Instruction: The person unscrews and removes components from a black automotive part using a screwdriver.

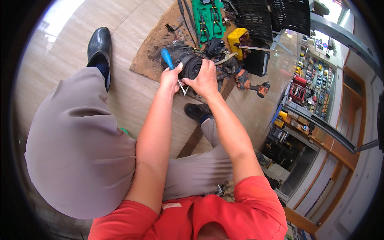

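Observation:
A dark, greasy machine part (179,51) with a round black pulley (193,69) lies on a brown board (150,54). In my left hand (171,78) is a screwdriver with a blue handle (167,59); its handle points away from me and its shaft sticks out below the hand. The left thumb and fingers close around the tool, beside the pulley's left side. My right hand (205,81) wraps its fingers over the pulley's right rim, with the thumb at the near edge. What the far fingertips touch is hidden.
Beyond the part lies a green tool tray (208,20) with pliers. A yellow case (239,40), a black bin (256,60) and an orange-black cordless drill (252,83) sit to the right. My black shoes (99,46) flank the board's near side; stocked shelves (310,86) stand far right.

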Action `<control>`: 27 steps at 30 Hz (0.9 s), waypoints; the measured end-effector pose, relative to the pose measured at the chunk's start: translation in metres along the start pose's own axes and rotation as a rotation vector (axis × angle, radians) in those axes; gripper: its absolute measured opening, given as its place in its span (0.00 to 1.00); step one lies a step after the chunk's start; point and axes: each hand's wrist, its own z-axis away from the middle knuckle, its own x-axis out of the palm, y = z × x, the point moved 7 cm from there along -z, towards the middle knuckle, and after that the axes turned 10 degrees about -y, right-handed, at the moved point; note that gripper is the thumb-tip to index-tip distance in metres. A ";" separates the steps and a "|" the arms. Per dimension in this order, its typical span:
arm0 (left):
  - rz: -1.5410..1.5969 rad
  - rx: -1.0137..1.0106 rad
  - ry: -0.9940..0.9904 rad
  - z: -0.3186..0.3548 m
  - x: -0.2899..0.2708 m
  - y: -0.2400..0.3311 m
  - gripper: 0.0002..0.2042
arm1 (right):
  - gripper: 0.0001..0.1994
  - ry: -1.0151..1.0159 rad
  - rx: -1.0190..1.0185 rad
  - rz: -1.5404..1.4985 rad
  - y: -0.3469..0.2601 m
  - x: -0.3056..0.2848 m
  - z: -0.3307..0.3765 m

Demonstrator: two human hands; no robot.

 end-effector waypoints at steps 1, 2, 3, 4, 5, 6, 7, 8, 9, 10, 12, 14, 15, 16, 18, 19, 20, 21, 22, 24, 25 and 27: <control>-0.010 0.008 0.034 0.001 -0.001 -0.001 0.14 | 0.50 -0.006 0.005 0.001 0.002 0.001 0.001; -0.023 0.000 0.025 0.000 0.000 -0.001 0.14 | 0.51 -0.025 0.004 0.005 0.003 0.001 -0.001; -0.035 -0.008 0.017 0.000 0.000 0.000 0.13 | 0.52 -0.009 -0.020 0.011 0.004 0.003 -0.002; -0.047 -0.016 0.024 0.001 0.000 0.000 0.13 | 0.52 -0.013 -0.024 0.016 0.003 0.003 -0.002; -0.038 -0.011 0.023 0.001 0.000 0.000 0.13 | 0.52 -0.017 -0.027 0.021 0.003 0.003 -0.002; -0.030 -0.006 0.023 0.002 0.000 -0.001 0.13 | 0.53 -0.012 -0.014 0.020 0.003 0.005 -0.001; -0.023 0.001 0.019 0.002 0.001 -0.001 0.14 | 0.53 -0.003 -0.002 0.019 0.003 0.005 -0.001; 0.008 0.008 0.000 0.002 0.002 -0.001 0.14 | 0.54 0.005 0.010 0.018 0.003 0.005 0.000; 0.017 0.006 -0.003 0.002 0.001 -0.001 0.14 | 0.54 0.010 0.005 0.014 0.002 0.006 0.000; 0.025 0.003 -0.009 0.001 0.001 -0.001 0.14 | 0.53 0.018 0.000 0.012 0.001 0.005 0.001; 0.023 0.005 -0.011 0.000 0.000 -0.003 0.14 | 0.52 0.023 -0.004 0.015 -0.001 0.002 0.001; 0.046 0.018 0.017 0.000 0.001 -0.003 0.12 | 0.52 0.001 -0.005 0.024 -0.001 0.000 -0.001; 0.058 0.023 0.031 0.000 0.001 -0.003 0.11 | 0.52 -0.011 -0.005 0.029 0.000 0.001 -0.002; 0.060 0.026 0.035 -0.001 0.002 -0.003 0.11 | 0.51 -0.011 -0.024 0.033 -0.001 0.000 -0.002; 0.065 0.031 0.042 -0.001 0.003 -0.003 0.12 | 0.51 -0.010 -0.024 0.046 0.000 0.000 -0.003; 0.066 0.032 0.046 0.000 0.003 -0.003 0.12 | 0.51 -0.010 -0.023 0.052 0.000 0.000 -0.002; 0.064 0.031 0.050 0.000 0.002 -0.002 0.12 | 0.51 -0.008 -0.015 0.048 0.000 0.001 -0.002; 0.063 0.030 0.054 0.000 0.002 -0.002 0.12 | 0.51 -0.005 -0.007 0.044 0.000 0.001 -0.002; 0.062 0.030 0.058 0.001 0.002 -0.001 0.12 | 0.51 -0.003 -0.001 0.042 -0.001 0.001 -0.002; 0.063 0.019 0.052 0.002 0.001 -0.002 0.12 | 0.51 0.006 0.011 0.040 0.000 0.003 0.001; 0.064 0.013 0.049 0.002 0.001 -0.002 0.12 | 0.51 0.010 0.017 0.039 0.000 0.003 0.001; 0.055 0.016 0.052 0.002 0.001 -0.001 0.12 | 0.51 -0.021 0.020 0.026 0.000 0.002 -0.002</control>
